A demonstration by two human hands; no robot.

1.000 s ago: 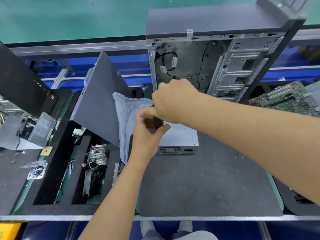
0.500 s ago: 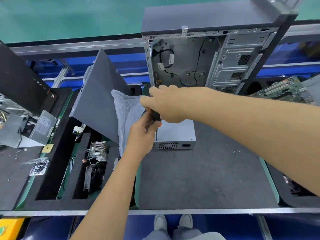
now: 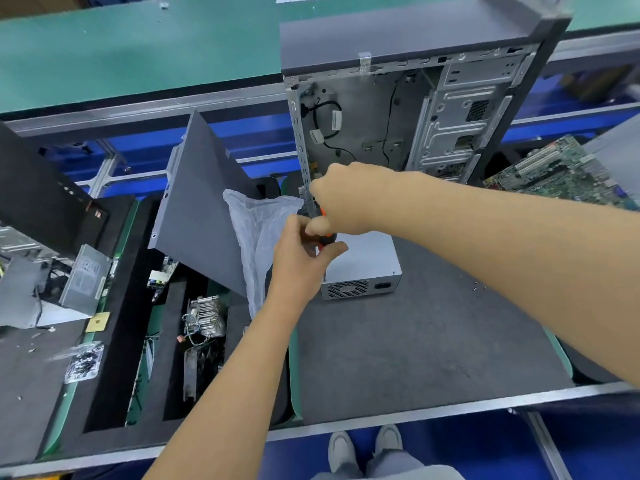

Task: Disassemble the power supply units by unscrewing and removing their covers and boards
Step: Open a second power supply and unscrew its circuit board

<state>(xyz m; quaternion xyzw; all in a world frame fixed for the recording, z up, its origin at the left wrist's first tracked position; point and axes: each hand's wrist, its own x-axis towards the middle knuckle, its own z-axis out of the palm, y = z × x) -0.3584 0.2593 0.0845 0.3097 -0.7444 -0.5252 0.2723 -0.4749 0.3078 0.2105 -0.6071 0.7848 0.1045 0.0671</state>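
A silver power supply unit [image 3: 367, 268] lies on the dark grey mat [image 3: 415, 344], its vented end facing me. Above its left end both hands meet around a black and orange screwdriver [image 3: 325, 237]. My right hand [image 3: 346, 202] grips the tool from above, fingers curled round it. My left hand [image 3: 304, 254] comes up from below and pinches the tool's lower end between thumb and fingers. The tool's tip is hidden behind the hands.
An open computer case [image 3: 398, 116] stands upright behind the unit. A dark side panel [image 3: 197, 209] leans at the left beside a clear plastic bag [image 3: 256, 230]. Trays at the left hold a heatsink [image 3: 204, 317]. A motherboard [image 3: 561, 171] lies at the right, a bag of screws [image 3: 83, 362] at far left.
Both hands stay together on the screwdriver over the unit's left end. The right hand shifted left half a second ago and now sits back slightly right; the camera view wobbled.
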